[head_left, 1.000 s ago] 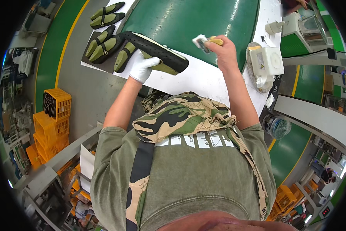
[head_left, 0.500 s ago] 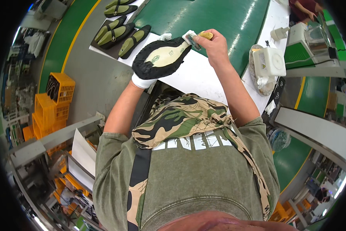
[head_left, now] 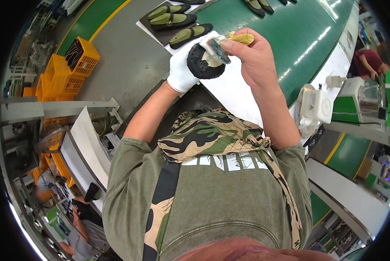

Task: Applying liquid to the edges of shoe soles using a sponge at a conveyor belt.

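Note:
My left hand (head_left: 182, 74), in a white glove, grips a black shoe upper (head_left: 198, 69) with its pale underside turned up. It is tipped end-on now, so most of its length is hidden. My bare right hand (head_left: 255, 56) is closed around the yellow handle of a brush (head_left: 219, 50). The brush has a dark, metallic-looking middle and a whitish head, which lies over the underside of the upper. Whether the head touches it I cannot tell. Just beyond my left hand sit several black strap shoes (head_left: 190, 35) with olive-green insides, some on a dark board.
A green worktop (head_left: 290, 43) with a white border stretches ahead, more shoes (head_left: 259, 6) at its far side. At the right stand a white container (head_left: 320, 106) and a white-and-green machine (head_left: 351, 102). Orange crates (head_left: 84, 58) are stacked on the left floor. Other people sit or stand farther off.
The shoe upper has turned from showing its full underside to end-on. The brush has moved from the upper's far right end over its pale underside. The view has shifted, bringing more shoes into sight.

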The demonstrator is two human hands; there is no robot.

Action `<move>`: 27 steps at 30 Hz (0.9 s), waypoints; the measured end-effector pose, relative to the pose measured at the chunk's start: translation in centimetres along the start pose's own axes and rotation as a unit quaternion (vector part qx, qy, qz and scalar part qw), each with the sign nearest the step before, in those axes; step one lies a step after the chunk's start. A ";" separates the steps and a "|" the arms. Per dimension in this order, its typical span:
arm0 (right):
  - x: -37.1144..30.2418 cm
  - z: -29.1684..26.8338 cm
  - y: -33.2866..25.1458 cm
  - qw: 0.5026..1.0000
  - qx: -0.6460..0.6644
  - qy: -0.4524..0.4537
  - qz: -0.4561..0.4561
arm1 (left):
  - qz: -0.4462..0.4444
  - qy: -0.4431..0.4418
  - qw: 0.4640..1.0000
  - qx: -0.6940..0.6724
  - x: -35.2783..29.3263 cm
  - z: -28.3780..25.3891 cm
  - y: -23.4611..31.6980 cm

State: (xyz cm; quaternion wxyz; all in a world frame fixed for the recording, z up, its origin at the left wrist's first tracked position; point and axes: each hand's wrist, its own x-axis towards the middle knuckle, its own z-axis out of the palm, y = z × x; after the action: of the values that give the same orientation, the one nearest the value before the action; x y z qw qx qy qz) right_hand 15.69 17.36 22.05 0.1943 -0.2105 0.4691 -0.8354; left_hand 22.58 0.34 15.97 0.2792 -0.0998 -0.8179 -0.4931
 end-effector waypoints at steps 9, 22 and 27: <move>4.8 2.8 6.4 0.994 -0.103 0.007 0.047 | -0.015 0.073 0.997 -0.003 -1.7 -7.8 -3.3; 10.3 15.5 10.0 0.991 0.003 -0.129 -0.038 | -0.295 -0.035 0.954 -0.046 -5.5 -18.5 -2.8; 10.9 17.0 13.3 0.981 -0.050 -0.172 -0.072 | -0.335 -0.023 0.908 -0.248 -8.5 -20.9 -2.6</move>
State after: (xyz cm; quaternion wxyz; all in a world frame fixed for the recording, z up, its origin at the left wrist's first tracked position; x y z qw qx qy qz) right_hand 17.36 -6.70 20.40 0.2008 -0.3938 0.4533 -0.7740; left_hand 35.92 -18.07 16.78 0.0443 0.1028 -0.6607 -0.7422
